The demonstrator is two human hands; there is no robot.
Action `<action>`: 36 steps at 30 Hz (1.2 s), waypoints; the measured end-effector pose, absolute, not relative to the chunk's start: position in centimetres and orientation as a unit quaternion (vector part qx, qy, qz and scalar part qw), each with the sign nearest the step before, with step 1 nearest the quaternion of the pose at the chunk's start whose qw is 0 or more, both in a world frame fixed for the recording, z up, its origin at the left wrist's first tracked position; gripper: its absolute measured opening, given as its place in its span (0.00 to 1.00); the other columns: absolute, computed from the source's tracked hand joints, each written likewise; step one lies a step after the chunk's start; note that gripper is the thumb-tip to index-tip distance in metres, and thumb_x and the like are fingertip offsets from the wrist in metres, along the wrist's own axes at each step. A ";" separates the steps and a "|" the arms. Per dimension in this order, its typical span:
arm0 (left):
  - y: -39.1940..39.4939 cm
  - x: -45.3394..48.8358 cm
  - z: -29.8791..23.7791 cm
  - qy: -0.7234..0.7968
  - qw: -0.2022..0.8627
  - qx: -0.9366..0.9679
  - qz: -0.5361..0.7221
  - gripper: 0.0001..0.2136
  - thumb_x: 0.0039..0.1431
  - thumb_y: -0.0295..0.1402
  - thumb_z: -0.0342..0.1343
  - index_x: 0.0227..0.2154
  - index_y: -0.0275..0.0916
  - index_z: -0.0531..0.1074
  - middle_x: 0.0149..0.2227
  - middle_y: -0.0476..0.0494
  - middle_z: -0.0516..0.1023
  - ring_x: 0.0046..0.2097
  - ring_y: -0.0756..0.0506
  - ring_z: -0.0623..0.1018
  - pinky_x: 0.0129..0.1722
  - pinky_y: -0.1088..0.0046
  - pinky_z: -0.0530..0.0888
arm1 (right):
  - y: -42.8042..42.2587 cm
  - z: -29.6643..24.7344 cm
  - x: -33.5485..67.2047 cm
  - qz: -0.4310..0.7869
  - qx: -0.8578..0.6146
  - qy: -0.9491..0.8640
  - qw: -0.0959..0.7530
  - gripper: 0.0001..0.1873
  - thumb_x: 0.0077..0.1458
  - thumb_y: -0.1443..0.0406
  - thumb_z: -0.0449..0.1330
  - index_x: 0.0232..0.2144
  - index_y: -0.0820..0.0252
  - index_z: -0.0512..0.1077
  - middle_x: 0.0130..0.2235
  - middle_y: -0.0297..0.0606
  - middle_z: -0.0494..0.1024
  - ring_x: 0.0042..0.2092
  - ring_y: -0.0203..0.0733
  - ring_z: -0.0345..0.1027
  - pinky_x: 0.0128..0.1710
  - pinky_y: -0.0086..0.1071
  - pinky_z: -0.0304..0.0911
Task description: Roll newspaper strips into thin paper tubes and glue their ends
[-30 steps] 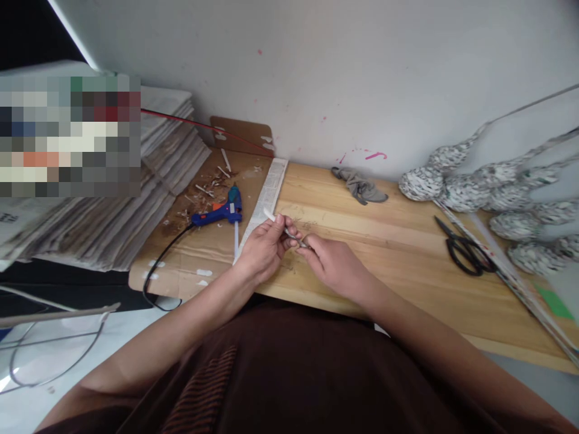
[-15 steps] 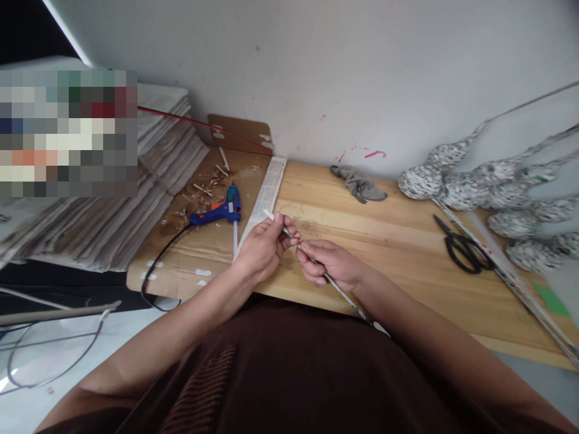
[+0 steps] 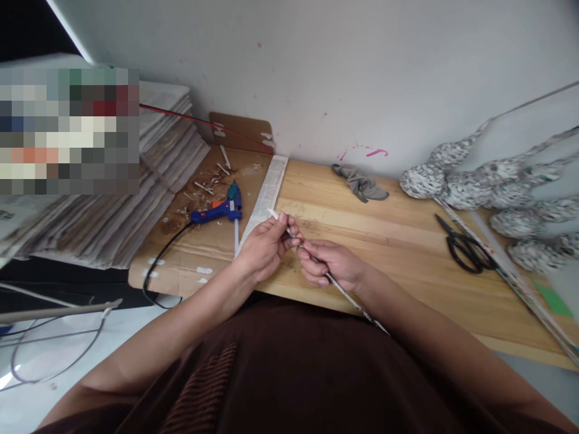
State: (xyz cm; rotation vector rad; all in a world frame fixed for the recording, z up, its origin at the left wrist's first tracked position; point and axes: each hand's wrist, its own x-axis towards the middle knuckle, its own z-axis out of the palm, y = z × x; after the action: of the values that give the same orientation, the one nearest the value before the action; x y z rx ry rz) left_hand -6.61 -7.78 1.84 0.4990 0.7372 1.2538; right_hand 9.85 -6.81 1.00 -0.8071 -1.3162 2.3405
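A thin rolled paper stick (image 3: 346, 293) runs slantwise through both hands, over the front edge of the wooden table. My left hand (image 3: 270, 244) pinches it between thumb and fingers, and its white tip pokes out beyond the thumb. Close beside it, my right hand (image 3: 330, 262) is closed round the same stick, which comes out below the palm toward my lap. The fingertips of the two hands nearly meet; the stretch of stick between them is mostly covered. Left of the hands lies a strip of printed paper (image 3: 274, 181).
A blue glue gun (image 3: 221, 211) with a black cord lies on cardboard (image 3: 181, 271) among brown scraps. Stacked newspapers (image 3: 167, 163) stand at left. A grey cloth (image 3: 362, 182), black scissors (image 3: 465, 253) and several woven paper gourd shapes (image 3: 423, 181) sit toward the right, near long paper sticks (image 3: 520, 289).
Both hands keep their hold on the paper stick and have barely moved. The stick's lower end reaches slightly farther right over my lap. The whole view has shifted slightly.
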 end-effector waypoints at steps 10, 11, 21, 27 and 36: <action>-7.7 -6.7 2.1 0.365 0.703 0.226 0.568 0.11 0.62 0.36 0.56 0.30 0.33 0.71 0.25 0.47 0.73 0.28 0.52 0.76 0.28 0.81 0.75 | -6.6 0.7 10.0 0.852 -0.299 -0.388 0.184 0.14 0.61 0.56 0.56 0.33 0.62 0.69 0.20 0.27 0.65 0.19 0.30 0.59 0.20 0.26 0.52; -7.7 -6.7 2.1 0.368 0.699 0.230 0.569 0.11 0.62 0.36 0.56 0.30 0.33 0.71 0.25 0.47 0.73 0.28 0.52 0.76 0.28 0.81 0.75 | -6.7 0.7 9.9 0.844 -0.307 -0.396 0.188 0.14 0.61 0.56 0.56 0.32 0.62 0.69 0.20 0.27 0.66 0.19 0.30 0.60 0.20 0.26 0.52; -7.8 -6.5 2.0 0.373 0.702 0.234 0.560 0.11 0.66 0.32 0.49 0.31 0.32 0.71 0.25 0.46 0.75 0.26 0.53 0.77 0.28 0.81 0.75 | -6.9 1.2 9.6 0.759 -0.384 -0.488 0.199 0.14 0.61 0.57 0.54 0.30 0.62 0.69 0.21 0.31 0.68 0.20 0.31 0.61 0.21 0.26 0.55; -7.7 -6.7 1.8 0.375 0.694 0.217 0.575 0.09 0.64 0.32 0.53 0.32 0.32 0.72 0.26 0.46 0.76 0.29 0.52 0.79 0.33 0.79 0.77 | -7.3 1.4 9.8 0.677 -0.410 -0.570 0.219 0.16 0.60 0.52 0.54 0.33 0.59 0.68 0.23 0.31 0.67 0.23 0.33 0.60 0.24 0.29 0.55; -7.7 -6.7 1.7 0.364 0.699 0.222 0.574 0.08 0.64 0.31 0.54 0.32 0.31 0.73 0.27 0.45 0.77 0.31 0.51 0.80 0.34 0.80 0.77 | -7.0 1.6 10.0 0.694 -0.395 -0.577 0.174 0.21 0.64 0.49 0.45 0.31 0.58 0.64 0.18 0.25 0.57 0.18 0.32 0.50 0.21 0.29 0.50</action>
State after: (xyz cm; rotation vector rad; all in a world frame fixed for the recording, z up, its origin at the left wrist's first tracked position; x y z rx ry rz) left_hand -6.71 -7.67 1.73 0.4940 0.8104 1.2800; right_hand 9.97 -7.02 1.63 -1.1204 -1.6355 1.9668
